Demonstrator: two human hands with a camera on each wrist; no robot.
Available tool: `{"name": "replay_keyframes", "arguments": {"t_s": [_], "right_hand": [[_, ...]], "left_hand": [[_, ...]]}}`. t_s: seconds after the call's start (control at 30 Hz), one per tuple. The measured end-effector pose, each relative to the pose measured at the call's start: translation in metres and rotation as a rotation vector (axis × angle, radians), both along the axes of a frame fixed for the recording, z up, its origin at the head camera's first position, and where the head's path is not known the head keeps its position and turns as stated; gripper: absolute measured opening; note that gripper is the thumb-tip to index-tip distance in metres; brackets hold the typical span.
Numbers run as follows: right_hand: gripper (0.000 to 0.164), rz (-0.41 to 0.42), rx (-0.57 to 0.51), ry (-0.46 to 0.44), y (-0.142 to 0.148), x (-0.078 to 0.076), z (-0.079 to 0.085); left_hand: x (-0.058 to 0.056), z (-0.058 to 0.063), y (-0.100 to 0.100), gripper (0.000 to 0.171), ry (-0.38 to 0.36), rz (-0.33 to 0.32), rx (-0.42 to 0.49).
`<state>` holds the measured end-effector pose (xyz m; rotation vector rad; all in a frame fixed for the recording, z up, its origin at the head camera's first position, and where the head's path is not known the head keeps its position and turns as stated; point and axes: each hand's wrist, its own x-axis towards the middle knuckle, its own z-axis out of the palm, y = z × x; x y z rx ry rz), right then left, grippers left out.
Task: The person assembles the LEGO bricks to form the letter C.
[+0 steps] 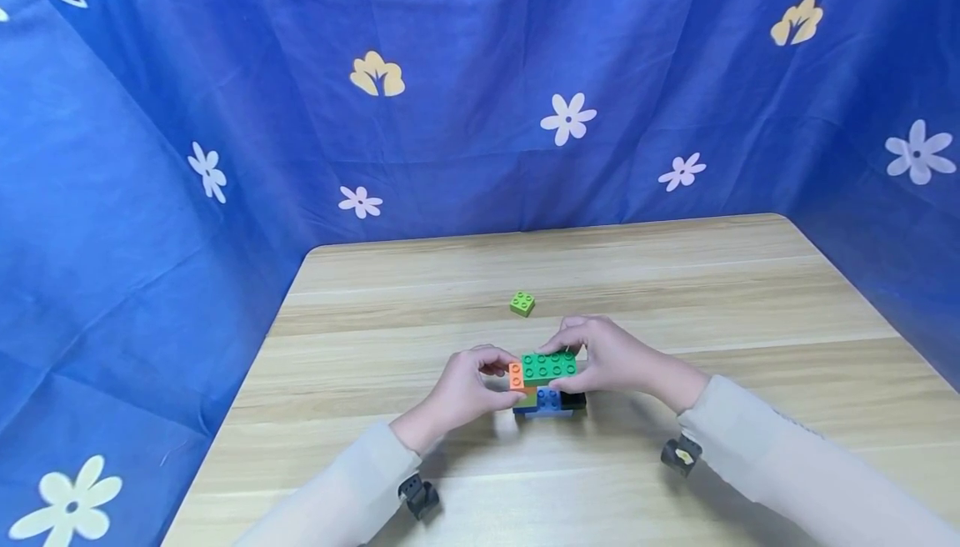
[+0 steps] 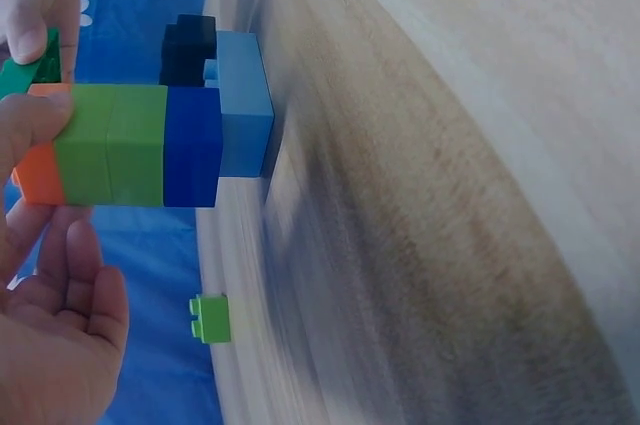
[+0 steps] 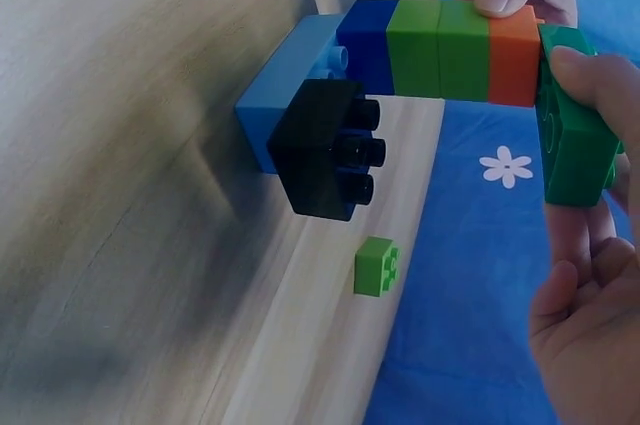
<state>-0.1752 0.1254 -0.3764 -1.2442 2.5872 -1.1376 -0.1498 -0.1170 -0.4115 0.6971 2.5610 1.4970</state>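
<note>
A tower of toy building bricks stands on the table. At its base is a light blue brick (image 2: 245, 105), with a dark blue brick (image 3: 365, 48) and a black brick (image 3: 318, 150) on top at opposite ends. Two lime green bricks (image 2: 110, 145) rise above the dark blue one, capped by an orange brick (image 1: 516, 376). My left hand (image 1: 467, 384) pinches the orange brick between thumb and fingers. With thumb and fingers on opposite long sides, my right hand (image 1: 611, 355) grips a dark green brick (image 1: 550, 368), one end of it at the orange brick's top and the rest jutting over the black side.
Farther back on the wooden table (image 1: 375, 297) lies a loose lime green brick (image 1: 522, 304). A blue cloth (image 1: 465, 147) with printed flowers hangs behind the table and along both sides.
</note>
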Motion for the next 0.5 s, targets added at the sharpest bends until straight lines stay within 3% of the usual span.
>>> {"name": "replay_keyframes", "arguments": {"t_s": [0.5], "right_hand": [[0.036,-0.020,0.007,-0.014,-0.0018,0.0018,0.0012]], "left_hand": [[0.0016,0.0014,0.0004,0.034,0.028,-0.009,-0.017]]}}
